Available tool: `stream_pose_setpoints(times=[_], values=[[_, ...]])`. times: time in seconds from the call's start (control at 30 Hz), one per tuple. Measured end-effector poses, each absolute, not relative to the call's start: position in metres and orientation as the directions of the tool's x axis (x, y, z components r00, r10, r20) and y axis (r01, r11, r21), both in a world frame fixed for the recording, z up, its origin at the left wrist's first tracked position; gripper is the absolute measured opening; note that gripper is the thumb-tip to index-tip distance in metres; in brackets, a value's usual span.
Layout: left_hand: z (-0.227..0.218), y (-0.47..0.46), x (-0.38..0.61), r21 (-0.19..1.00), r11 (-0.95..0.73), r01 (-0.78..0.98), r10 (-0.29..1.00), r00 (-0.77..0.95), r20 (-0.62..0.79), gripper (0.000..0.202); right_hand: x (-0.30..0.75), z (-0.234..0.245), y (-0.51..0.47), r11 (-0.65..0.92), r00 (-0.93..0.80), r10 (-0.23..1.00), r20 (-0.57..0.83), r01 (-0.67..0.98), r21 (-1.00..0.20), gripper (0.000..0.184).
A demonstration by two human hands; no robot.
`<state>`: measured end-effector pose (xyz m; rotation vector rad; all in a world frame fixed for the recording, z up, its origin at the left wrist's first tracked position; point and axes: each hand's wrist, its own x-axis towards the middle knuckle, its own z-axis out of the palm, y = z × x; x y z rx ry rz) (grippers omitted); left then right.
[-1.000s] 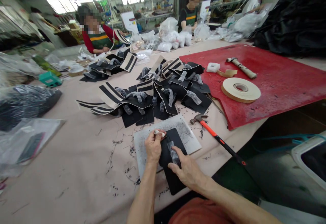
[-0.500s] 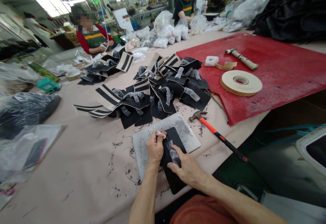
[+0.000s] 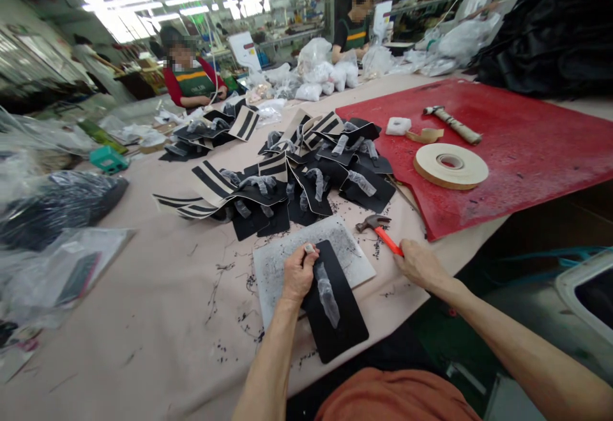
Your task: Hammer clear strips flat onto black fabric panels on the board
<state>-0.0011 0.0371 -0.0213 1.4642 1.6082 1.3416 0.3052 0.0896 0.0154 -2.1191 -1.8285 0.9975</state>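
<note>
Left grip (image 3: 299, 267) clamped on a pale-ended tool (image 3: 309, 249) at the black panel's (image 3: 348, 309) far end; panel runs toward five o'clock, partly over a white board (image 3: 274, 266); right grip (image 3: 416, 261) wrapped round the hammer (image 3: 385, 237), three o'clock; black pieces (image 3: 330, 168) heaped at twelve

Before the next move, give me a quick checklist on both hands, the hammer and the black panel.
1. Left hand holding the white-topped tool: ok, gripped near its top.
2. Tool's lower tip placed on the black panel: cannot tell, the tip is hidden.
3. Right hand on the claw hammer: ok, at its handle.
4. Panel fully supported by the white board: not ok, its near end extends past the board's edge.
5. Plastic-wrapped strip clear of the right hand: ok, the hand is well off to the side.
</note>
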Motion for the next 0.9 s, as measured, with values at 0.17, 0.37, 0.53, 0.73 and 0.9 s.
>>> stream_pose_setpoints(times=[0.17,0.37,0.53,0.73,0.9], values=[[-0.022,0.038,0.0,0.913,-0.139,0.384,0.954,-0.195,0.227,0.019,0.279,0.047,0.086,-0.331,-0.113,0.838,-0.533,0.672,-0.663,0.014],[-0.026,0.038,-0.001,0.901,-0.158,0.404,0.961,-0.148,0.234,0.02,0.234,0.098,0.064,0.247,-0.302,0.951,0.06,0.634,-0.733,0.032],[-0.026,0.037,-0.002,0.886,-0.179,0.429,0.957,-0.133,0.258,0.019,0.22,0.115,0.067,0.592,-0.606,0.796,0.018,0.77,-0.237,0.021],[-0.026,0.036,-0.001,0.886,-0.182,0.426,0.957,-0.131,0.26,0.019,0.217,0.134,0.068,0.527,-0.39,0.837,0.384,0.764,-0.373,0.032],[-0.023,0.036,-0.001,0.876,-0.193,0.442,0.96,-0.101,0.262,0.018,0.222,0.119,0.062,0.621,-0.627,0.778,0.048,0.754,-0.215,0.022]])
